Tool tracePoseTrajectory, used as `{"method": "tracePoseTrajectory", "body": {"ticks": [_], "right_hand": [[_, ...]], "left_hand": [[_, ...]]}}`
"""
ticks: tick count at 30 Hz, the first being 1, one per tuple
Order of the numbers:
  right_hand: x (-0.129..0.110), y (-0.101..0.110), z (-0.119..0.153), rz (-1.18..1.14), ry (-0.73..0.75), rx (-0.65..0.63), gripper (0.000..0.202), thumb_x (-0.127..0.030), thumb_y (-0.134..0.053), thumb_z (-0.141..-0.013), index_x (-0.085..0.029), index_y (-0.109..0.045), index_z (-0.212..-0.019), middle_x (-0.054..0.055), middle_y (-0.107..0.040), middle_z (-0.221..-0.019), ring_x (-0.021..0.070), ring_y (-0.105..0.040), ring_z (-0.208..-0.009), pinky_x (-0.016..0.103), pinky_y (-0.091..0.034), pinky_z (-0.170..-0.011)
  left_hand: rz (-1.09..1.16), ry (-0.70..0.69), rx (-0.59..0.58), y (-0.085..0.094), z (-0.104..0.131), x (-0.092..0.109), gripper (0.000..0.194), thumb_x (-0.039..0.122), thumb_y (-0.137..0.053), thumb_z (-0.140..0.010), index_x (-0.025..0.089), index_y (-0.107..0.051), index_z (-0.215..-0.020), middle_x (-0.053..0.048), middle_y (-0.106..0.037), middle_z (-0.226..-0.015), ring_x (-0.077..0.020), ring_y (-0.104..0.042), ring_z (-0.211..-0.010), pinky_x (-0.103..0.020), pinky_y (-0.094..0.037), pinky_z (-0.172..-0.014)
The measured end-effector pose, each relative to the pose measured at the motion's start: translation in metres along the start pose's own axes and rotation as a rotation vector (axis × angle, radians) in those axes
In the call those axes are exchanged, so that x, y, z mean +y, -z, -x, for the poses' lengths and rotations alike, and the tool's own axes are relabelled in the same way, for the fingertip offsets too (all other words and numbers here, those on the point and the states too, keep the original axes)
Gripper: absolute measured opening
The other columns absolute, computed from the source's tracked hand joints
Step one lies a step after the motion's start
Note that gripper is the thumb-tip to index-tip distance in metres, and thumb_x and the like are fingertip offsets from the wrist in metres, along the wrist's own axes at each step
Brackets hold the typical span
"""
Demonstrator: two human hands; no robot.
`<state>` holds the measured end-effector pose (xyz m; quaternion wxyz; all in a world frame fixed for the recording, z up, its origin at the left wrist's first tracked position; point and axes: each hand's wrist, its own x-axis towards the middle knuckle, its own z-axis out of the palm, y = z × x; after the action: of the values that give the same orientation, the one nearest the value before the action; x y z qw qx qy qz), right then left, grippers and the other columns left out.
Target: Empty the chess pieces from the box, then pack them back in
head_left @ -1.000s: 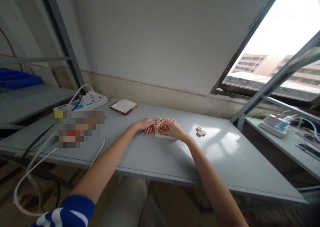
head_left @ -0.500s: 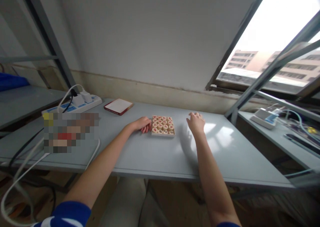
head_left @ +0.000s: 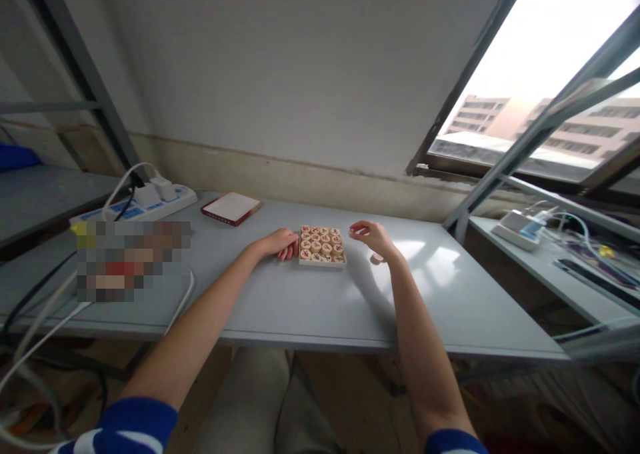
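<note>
Round wooden xiangqi pieces (head_left: 316,246) with red and dark characters sit in rows in a shallow pale box (head_left: 323,264) on the table. My left hand (head_left: 281,242) is closed, its curled fingers and thumb against the box's left edge. Just right of the box, above the tabletop, my right hand (head_left: 374,237) pinches one small xiangqi piece (head_left: 352,233) between thumb and fingers. Under that hand, partly hidden by the wrist, lies another round piece (head_left: 377,259).
Behind to the left lies a flat white-topped box lid with red sides (head_left: 233,208). A power strip (head_left: 165,203) with plugs and cables stands at the far left, near a blurred-out patch. A metal bed frame post (head_left: 463,222) rises at the right, beside another desk.
My right hand has moved left toward the box and its fingers have closed in a pinch on a piece. The left hand stays at the box. The view has shifted slightly.
</note>
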<state>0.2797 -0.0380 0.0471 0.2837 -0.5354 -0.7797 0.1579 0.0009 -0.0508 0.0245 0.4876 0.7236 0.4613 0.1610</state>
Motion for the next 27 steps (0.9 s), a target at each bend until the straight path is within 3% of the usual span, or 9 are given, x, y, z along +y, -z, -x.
{"method": "tracePoseTrajectory", "body": {"ticks": [4, 8, 12, 17, 20, 23, 27], "right_hand": [[-0.031, -0.004, 0.005, -0.177, 0.197, -0.167, 0.027, -0.034, -0.06, -0.069, -0.017, -0.061, -0.09, 0.004, -0.063, -0.088, 0.0125, -0.056, -0.074, 0.023, -0.043, -0.065], [-0.059, -0.018, 0.011, -0.152, 0.289, -0.323, 0.024, -0.022, -0.061, -0.067, -0.019, -0.062, -0.091, 0.002, -0.062, -0.087, 0.0116, -0.055, -0.075, 0.022, -0.041, -0.064], [-0.07, -0.025, 0.015, -0.084, 0.338, -0.367, 0.026, -0.019, -0.062, -0.065, -0.02, -0.063, -0.09, 0.002, -0.061, -0.089, 0.0128, -0.053, -0.08, 0.023, -0.04, -0.069], [-0.068, -0.021, 0.012, -0.111, 0.338, -0.316, 0.025, -0.023, -0.06, -0.069, -0.02, -0.061, -0.093, 0.002, -0.061, -0.091, 0.0119, -0.053, -0.079, 0.022, -0.039, -0.067], [-0.055, -0.01, 0.01, 0.045, 0.261, -0.211, 0.021, -0.031, -0.058, -0.071, -0.021, -0.061, -0.09, 0.002, -0.06, -0.082, 0.0122, -0.053, -0.072, 0.022, -0.038, -0.063], [-0.03, 0.008, 0.013, 0.346, 0.021, -0.155, 0.026, -0.038, -0.06, -0.068, -0.022, -0.06, -0.088, 0.003, -0.06, -0.078, 0.0155, -0.054, -0.071, 0.025, -0.037, -0.059], [0.005, 0.028, 0.019, 0.478, -0.254, -0.422, 0.044, -0.03, -0.07, -0.057, -0.021, -0.056, -0.097, 0.004, -0.061, -0.081, 0.0164, -0.056, -0.071, 0.023, -0.039, -0.057]], "left_hand": [[0.004, 0.003, 0.004, 0.0, -0.001, -0.001, 0.032, 0.02, -0.028, -0.072, 0.01, -0.055, -0.059, 0.0, -0.051, -0.039, -0.0077, -0.043, -0.029, -0.018, -0.032, -0.033], [0.007, -0.023, -0.011, 0.001, -0.003, -0.005, 0.033, 0.021, -0.027, -0.073, 0.01, -0.054, -0.057, 0.0, -0.051, -0.04, -0.0078, -0.043, -0.028, -0.018, -0.032, -0.032], [-0.009, -0.023, -0.006, 0.001, -0.004, -0.006, 0.033, 0.021, -0.027, -0.074, 0.011, -0.054, -0.058, 0.0, -0.051, -0.04, -0.0077, -0.043, -0.028, -0.018, -0.031, -0.032], [-0.023, 0.004, -0.009, 0.0, -0.003, -0.003, 0.032, 0.021, -0.028, -0.074, 0.01, -0.054, -0.059, 0.0, -0.051, -0.04, -0.0075, -0.043, -0.029, -0.018, -0.032, -0.032], [-0.022, 0.004, -0.005, 0.0, -0.003, -0.003, 0.032, 0.022, -0.028, -0.074, 0.01, -0.055, -0.059, 0.0, -0.051, -0.04, -0.0075, -0.043, -0.029, -0.018, -0.032, -0.033], [-0.023, -0.017, -0.013, 0.001, -0.004, -0.005, 0.033, 0.022, -0.028, -0.074, 0.011, -0.055, -0.058, 0.0, -0.051, -0.04, -0.0074, -0.043, -0.03, -0.018, -0.032, -0.033], [-0.028, -0.021, -0.015, 0.001, -0.003, -0.005, 0.033, 0.023, -0.027, -0.074, 0.011, -0.053, -0.057, 0.0, -0.051, -0.041, -0.0074, -0.043, -0.029, -0.017, -0.032, -0.032]]}}
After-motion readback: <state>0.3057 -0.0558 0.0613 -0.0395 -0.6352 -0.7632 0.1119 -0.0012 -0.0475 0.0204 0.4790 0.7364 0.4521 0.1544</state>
